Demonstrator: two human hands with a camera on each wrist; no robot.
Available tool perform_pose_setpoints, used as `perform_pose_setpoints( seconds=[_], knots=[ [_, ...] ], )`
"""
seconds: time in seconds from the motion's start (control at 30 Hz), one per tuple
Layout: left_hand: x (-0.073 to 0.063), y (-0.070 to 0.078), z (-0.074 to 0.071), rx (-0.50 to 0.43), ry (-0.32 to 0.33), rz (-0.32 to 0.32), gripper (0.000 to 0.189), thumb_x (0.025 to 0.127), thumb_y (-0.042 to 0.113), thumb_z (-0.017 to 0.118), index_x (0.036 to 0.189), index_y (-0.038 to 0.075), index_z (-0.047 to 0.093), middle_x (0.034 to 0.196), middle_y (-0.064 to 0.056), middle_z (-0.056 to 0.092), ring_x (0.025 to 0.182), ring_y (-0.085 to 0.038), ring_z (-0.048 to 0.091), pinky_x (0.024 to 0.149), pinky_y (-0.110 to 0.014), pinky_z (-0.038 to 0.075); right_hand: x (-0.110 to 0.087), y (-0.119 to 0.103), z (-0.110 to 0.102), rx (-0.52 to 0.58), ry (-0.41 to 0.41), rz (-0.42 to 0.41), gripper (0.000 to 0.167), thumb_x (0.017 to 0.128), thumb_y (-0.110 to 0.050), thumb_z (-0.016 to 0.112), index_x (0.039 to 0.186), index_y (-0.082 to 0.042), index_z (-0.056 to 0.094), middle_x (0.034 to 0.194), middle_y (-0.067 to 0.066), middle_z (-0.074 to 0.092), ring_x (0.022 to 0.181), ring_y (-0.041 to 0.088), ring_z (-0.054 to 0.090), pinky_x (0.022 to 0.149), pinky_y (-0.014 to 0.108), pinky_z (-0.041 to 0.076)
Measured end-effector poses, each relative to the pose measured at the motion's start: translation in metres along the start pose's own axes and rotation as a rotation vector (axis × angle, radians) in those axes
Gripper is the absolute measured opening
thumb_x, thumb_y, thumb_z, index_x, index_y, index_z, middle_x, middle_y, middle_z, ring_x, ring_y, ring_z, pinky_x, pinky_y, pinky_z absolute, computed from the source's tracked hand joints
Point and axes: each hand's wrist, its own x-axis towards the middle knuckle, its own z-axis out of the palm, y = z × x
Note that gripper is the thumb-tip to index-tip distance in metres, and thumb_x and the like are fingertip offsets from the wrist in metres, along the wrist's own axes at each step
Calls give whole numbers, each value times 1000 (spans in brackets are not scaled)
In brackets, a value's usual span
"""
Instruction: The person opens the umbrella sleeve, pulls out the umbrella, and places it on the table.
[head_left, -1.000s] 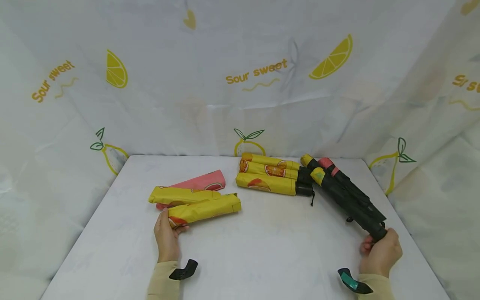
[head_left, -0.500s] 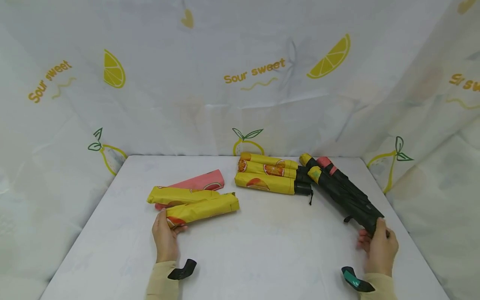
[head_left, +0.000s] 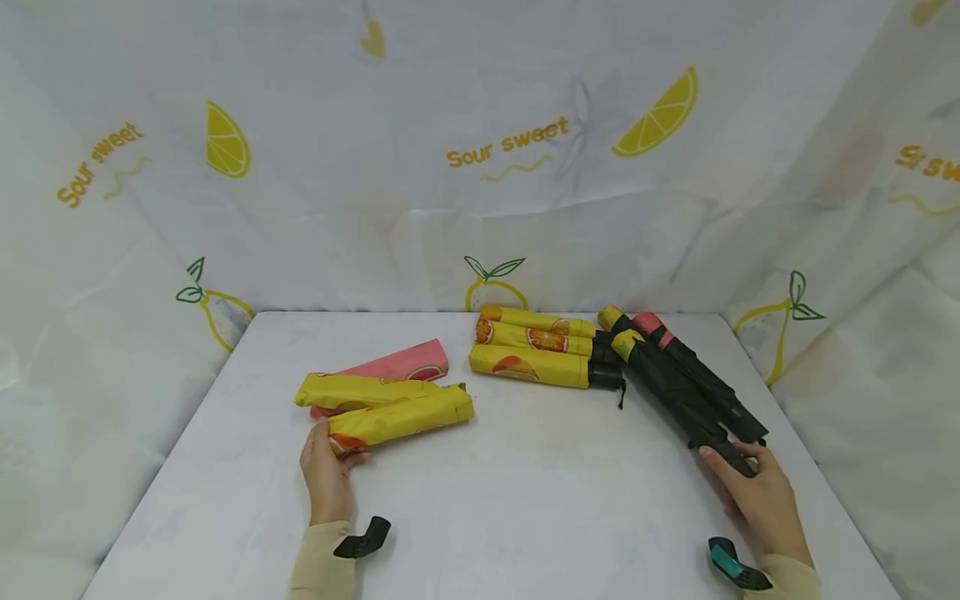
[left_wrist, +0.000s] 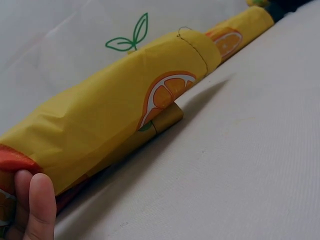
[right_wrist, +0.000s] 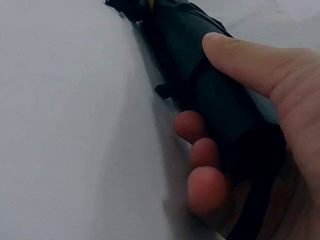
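Note:
My left hand (head_left: 327,479) grips the near end of a yellow fruit-print umbrella sleeve (head_left: 405,417), thumb and fingers pinching its corner in the left wrist view. That sleeve slants over a second yellow sleeve (head_left: 352,390) and a pink watermelon-print sleeve (head_left: 401,364). On the right, my right hand (head_left: 768,496) holds a folded black umbrella (head_left: 663,379) by its lower end. In the right wrist view the thumb (right_wrist: 245,57) lies along the umbrella's top and the fingers curl under it. Its yellow end points toward the back of the table.
Several yellow umbrellas (head_left: 528,367) with black handles lie side by side at the back centre, their handles close to the black ones. Another black umbrella (head_left: 705,379) with a pink end lies just right of the held one. A printed white curtain (head_left: 337,242) hangs behind the table.
My right hand has shifted its grip and turned, bringing the umbrella's lower end leftward, away from the pink-ended one. My left hand, still holding the yellow sleeve, has drifted slightly left.

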Motion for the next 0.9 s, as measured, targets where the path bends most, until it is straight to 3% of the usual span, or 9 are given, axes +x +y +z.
perform_pose_setpoints(
  seconds=[0.03, 0.1, 0.2, 0.33, 0.63, 0.9],
  knots=[
    [0, 0, 0, 1, -1, 2, 32, 109, 40, 43, 108, 11, 56, 98, 2, 54, 70, -9, 60, 53, -25, 58, 0, -1, 0, -31, -11, -20, 100, 91, -65, 61, 155, 3, 25, 129, 33, 46, 57, 19, 59, 53, 28, 47],
    [0, -1, 0, 3, -1, 7, 32, 109, 40, 43, 108, 10, 56, 98, 1, 54, 70, -9, 60, 53, -25, 58, 0, -2, 1, -82, -13, -50, 99, 91, -66, 61, 154, 3, 28, 125, 33, 50, 63, 23, 62, 55, 30, 48],
    [1, -1, -1, 4, -3, 11, 33, 109, 40, 42, 108, 10, 55, 99, 1, 54, 71, -9, 60, 54, -25, 58, 3, -3, 4, -119, 7, -92, 100, 91, -68, 59, 153, 6, 32, 131, 38, 54, 93, 43, 66, 75, 47, 56],
    [1, -2, -1, 7, -8, 9, 34, 109, 41, 42, 110, 9, 55, 102, 1, 53, 74, -9, 60, 54, -25, 58, 10, -4, 8, -117, 28, -149, 99, 93, -68, 55, 152, 7, 32, 146, 43, 41, 129, 58, 46, 100, 69, 44],
    [2, -1, 0, 24, -14, 15, 36, 108, 42, 43, 112, 8, 55, 103, 1, 53, 74, -10, 61, 54, -26, 58, 24, -11, 8, -155, 16, -229, 94, 99, -66, 45, 148, 13, 33, 144, 46, 39, 132, 63, 40, 105, 72, 39],
    [0, -1, 0, 23, -13, 14, 34, 109, 39, 41, 110, 9, 55, 103, 1, 51, 75, -9, 60, 54, -25, 58, 40, -17, 9, -217, 18, -281, 93, 101, -66, 38, 144, 17, 33, 137, 49, 43, 124, 64, 46, 99, 73, 41]
  ],
)
